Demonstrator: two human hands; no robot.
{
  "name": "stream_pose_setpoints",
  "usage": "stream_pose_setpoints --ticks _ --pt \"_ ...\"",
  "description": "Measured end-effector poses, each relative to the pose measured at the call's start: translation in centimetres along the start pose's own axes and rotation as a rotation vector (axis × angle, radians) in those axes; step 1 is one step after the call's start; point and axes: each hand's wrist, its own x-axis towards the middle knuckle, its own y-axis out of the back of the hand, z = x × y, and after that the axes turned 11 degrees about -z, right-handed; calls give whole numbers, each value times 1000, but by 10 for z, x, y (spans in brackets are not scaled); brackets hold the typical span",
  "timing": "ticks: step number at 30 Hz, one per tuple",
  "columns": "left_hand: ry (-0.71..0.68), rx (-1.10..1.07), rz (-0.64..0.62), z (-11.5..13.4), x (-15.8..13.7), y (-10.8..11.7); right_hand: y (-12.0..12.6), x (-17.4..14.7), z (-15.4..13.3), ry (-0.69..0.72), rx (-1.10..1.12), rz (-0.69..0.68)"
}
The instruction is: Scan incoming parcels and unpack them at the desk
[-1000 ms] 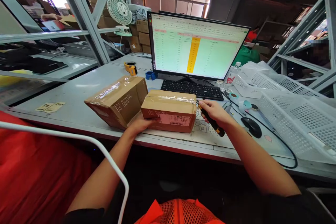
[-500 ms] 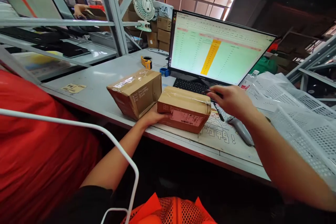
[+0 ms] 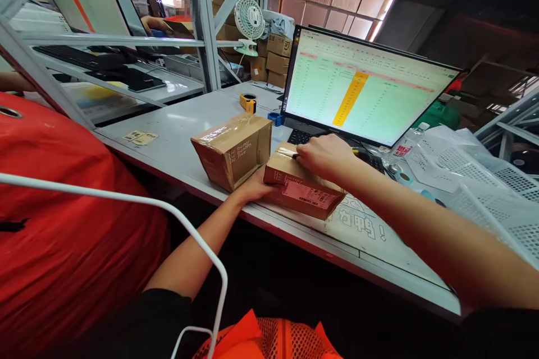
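Observation:
A taped brown carton point(image 3: 311, 196) with a pink label on its front side sits at the table's near edge. My left hand point(image 3: 255, 186) grips its left end, the fingers partly hidden between it and a second carton. My right hand point(image 3: 326, 154) is closed above the carton's top, around a slim tool that looks like a box cutter; its dark tip point(image 3: 295, 156) rests at the taped seam. The handle is mostly hidden by the hand. Just left stands the second brown carton point(image 3: 231, 151), taped and printed with white lettering.
Behind the cartons are a monitor point(image 3: 370, 84) and a keyboard point(image 3: 297, 136). A yellow tape measure point(image 3: 248, 102) and a blue tape roll point(image 3: 275, 119) lie farther back. White perforated baskets point(image 3: 475, 162) fill the right side. A white tube point(image 3: 185, 221) crosses the left foreground.
My right hand has moved left, from beyond the carton's right end to over its top seam. My left hand stays at the carton's left end. The whole view has shifted slightly.

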Motion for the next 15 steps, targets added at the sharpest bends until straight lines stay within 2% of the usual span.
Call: stream_pose_setpoints --ticks 3,5,8,10,11,13,15 --pt "-25 -6 6 -3 2 1 -11 -41 23 -79 6 -125" --pt "-22 2 2 -7 3 3 -24 -74 42 -183 33 -197" --pt "34 38 -20 -7 -1 7 -60 -119 61 -368 69 -291" --pt "34 139 35 5 -9 7 -94 -139 59 -440 137 -319" --pt "-8 230 112 14 -14 4 -114 -145 53 -454 195 -317" --pt "-181 470 305 39 -24 -4 -153 -150 35 -464 323 -285" --pt "-371 725 382 66 -28 -18 -185 -148 14 -468 421 -251"
